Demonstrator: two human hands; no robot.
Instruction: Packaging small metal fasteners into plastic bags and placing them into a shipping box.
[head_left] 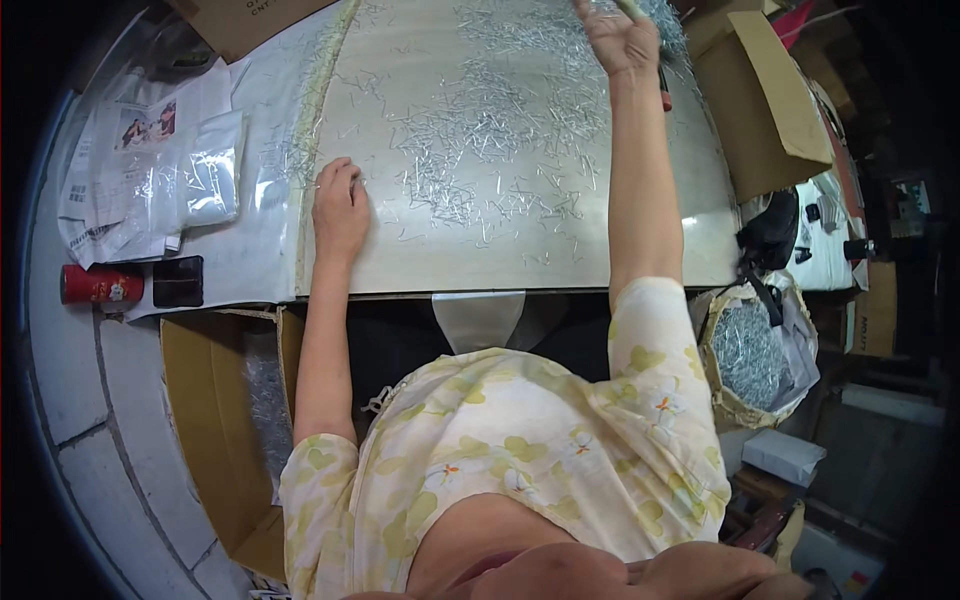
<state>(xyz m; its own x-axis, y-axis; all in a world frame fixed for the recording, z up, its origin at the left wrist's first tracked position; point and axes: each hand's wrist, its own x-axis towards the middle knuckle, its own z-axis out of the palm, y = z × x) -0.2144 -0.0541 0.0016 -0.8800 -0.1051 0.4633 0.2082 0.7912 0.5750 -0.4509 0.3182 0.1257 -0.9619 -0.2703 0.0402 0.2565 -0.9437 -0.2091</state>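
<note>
The pale worktable (520, 265) carries scattered small metal pins (500, 130). At twelve o'clock the right hand (620, 38) grips a pale handle, seemingly sweeping pins together; gathering them calls for inward strokes. At nine o'clock the left hand (340, 205), fingers curled, presses empty on the board.

the left hand (340, 205) rests flat near the left edge of a pale board (640, 250), fingers touching a few small metal pins (480, 130) that lie scattered over the board's middle and far part. the right hand (622, 38) reaches to the far edge, closed around a pale handle-like thing, only partly visible. left of the board lie clear plastic bags (195, 180) on papers, a red can (100, 286) and a dark phone (178, 281). a sack of pins (750, 355) stands at the right, beside cardboard boxes (765, 100).
</note>
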